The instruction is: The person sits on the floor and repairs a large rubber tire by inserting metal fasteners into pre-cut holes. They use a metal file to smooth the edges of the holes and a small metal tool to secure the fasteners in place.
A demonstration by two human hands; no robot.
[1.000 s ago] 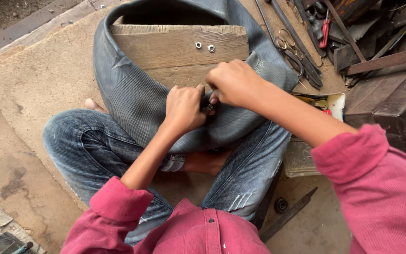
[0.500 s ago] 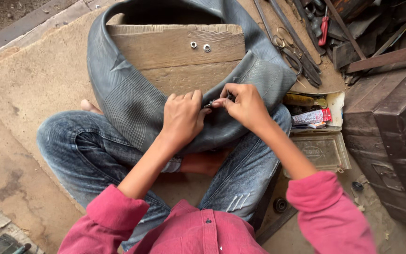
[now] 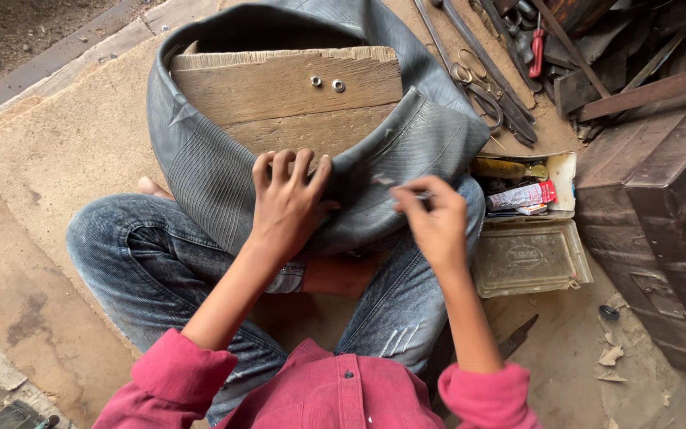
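**A:** Two hands on that grey rubber inner tube (image 3: 224,183), which is draped over a wooden board (image 3: 279,91) and sags into the person's lap. The left hand (image 3: 287,206) lies flat with fingers spread, pressing the tube down near the board's lower edge. The right hand (image 3: 434,222) is pinched shut on something small and thin just beside the tube's right fold. Can't tell what it is, too tiny.

**B:** Yeah, I see a little pale spot on the rubber between the hands too. What's the risk, you think?

**A:** My guess: the tube is only held by that one flat palm, and the rubber looks slack. If the palm eases off, the fold could slide off the board and the spot gets lost.

**B:** Also the open metal tin (image 3: 529,254) with tubes in it sits right by the right knee. A careless elbow could knock it over. Scissors (image 3: 478,87) near the board's right corner aren't ideal either.
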